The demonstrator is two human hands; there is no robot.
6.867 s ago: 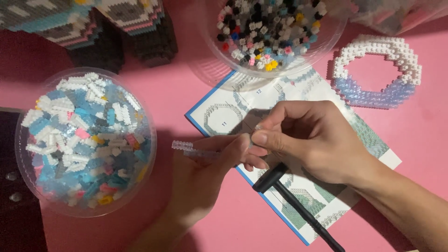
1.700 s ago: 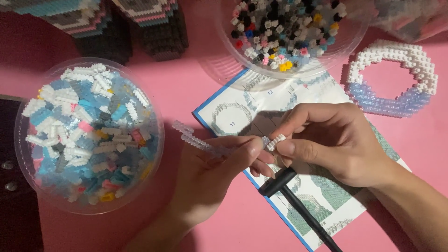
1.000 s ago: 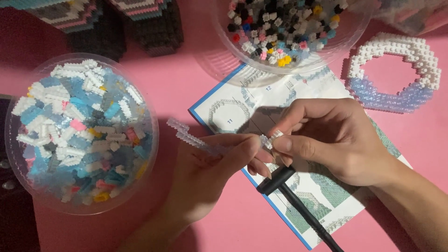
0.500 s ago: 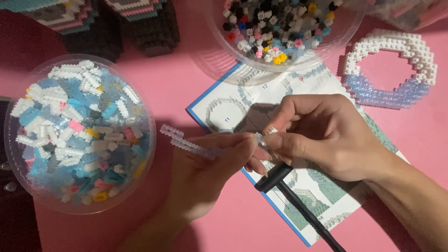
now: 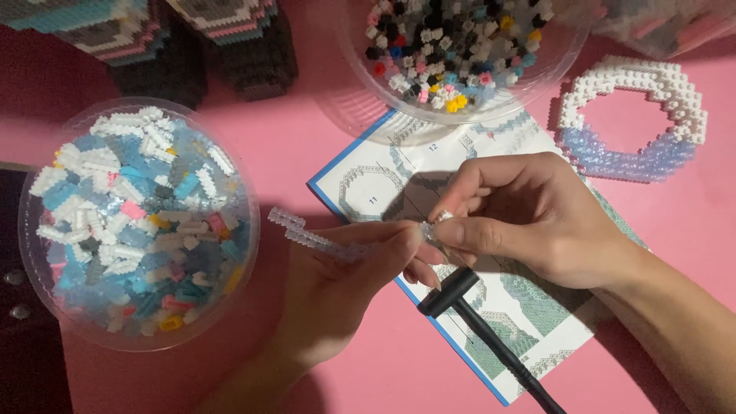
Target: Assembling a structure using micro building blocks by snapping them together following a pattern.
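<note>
Left hand (image 5: 337,295) palm-up holding clear brick strip (image 5: 310,236), right hand (image 5: 529,218) pinching its end

The clear brick strip (image 5: 318,238) now lies flatter in the hands, fingertips (image 5: 429,230) closed tighter at its end.

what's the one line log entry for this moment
left hand: holds clear brick strip | right hand: pinches small brick at strip end | black tool: on booklet
</note>
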